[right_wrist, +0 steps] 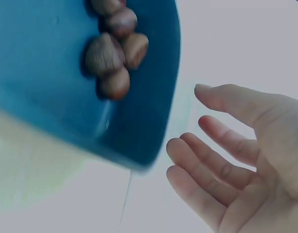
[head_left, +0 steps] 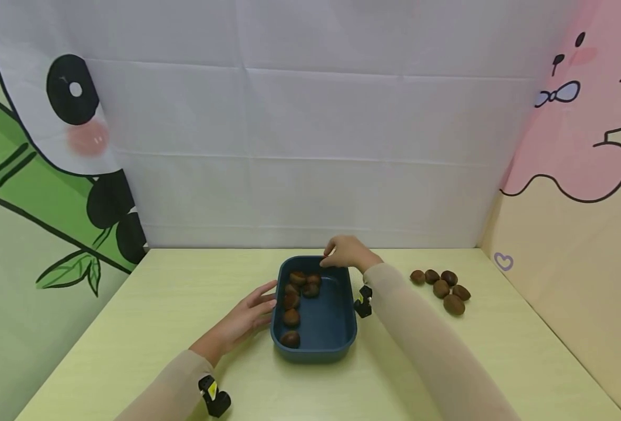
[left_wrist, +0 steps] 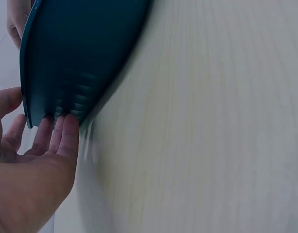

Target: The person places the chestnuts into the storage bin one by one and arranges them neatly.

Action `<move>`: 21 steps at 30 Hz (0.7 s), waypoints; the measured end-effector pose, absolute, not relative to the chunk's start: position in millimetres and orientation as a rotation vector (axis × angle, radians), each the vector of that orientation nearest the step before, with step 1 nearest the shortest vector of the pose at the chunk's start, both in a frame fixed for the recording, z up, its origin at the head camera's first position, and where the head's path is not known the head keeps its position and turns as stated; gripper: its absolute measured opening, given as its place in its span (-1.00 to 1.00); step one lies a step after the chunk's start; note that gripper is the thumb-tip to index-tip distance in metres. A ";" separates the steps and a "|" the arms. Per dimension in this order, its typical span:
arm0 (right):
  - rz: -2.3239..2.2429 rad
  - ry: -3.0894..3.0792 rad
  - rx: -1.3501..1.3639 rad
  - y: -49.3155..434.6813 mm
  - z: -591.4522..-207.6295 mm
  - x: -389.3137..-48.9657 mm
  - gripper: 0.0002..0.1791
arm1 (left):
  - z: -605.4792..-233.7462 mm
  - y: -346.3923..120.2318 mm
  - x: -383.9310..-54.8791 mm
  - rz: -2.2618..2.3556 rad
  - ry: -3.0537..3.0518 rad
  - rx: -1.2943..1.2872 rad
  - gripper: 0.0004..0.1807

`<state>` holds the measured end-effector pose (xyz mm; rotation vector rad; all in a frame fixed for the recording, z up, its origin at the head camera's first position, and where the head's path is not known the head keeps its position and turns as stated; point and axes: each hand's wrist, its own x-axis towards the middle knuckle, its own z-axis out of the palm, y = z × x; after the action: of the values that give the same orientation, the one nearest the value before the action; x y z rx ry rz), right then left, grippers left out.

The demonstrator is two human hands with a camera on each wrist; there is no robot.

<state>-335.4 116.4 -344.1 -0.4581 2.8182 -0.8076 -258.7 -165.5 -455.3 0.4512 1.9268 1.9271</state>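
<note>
Box edges: the blue box (head_left: 327,318) stood on the counter (head_left: 158,327), its far rim near the white backdrop (head_left: 310,193).
Room: chestnuts (head_left: 291,317) followed the left wall and far-left corner; bare blue floor showed along the right; counter surface separated the box from loose chestnuts (head_left: 441,288).
Left grip (head_left: 242,320): fingers extended, touching the box's left wall.
Right grip (head_left: 348,252): released, fingers relaxed, at the far-right corner.

From here I read the box (head_left: 327,313) as smooth plastic, the chestnuts (head_left: 291,317) glossy, the desk (head_left: 184,310) wood-grained, 2 sleeves (head_left: 431,327) matt cloth, the backdrop (head_left: 310,123) matt and creased.
</note>
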 end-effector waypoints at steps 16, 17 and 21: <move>-0.873 2.842 -0.220 219.1 -346.0 -337.3 -0.61 | -455.4 -167.3 -258.7 1.929 1.923 0.457 -0.29; -0.879 2.839 -0.200 226.0 -347.9 -336.7 -0.60 | -455.6 -167.6 -258.8 1.928 1.923 0.457 -0.29; -0.850 2.849 -0.134 252.4 -357.6 -334.1 -0.57 | -456.0 -168.5 -259.0 1.929 1.923 0.454 -0.29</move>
<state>-334.1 252.4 -357.6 -0.1336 2.8486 -0.8505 -259.0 -168.5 -456.0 0.4537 1.9229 1.9291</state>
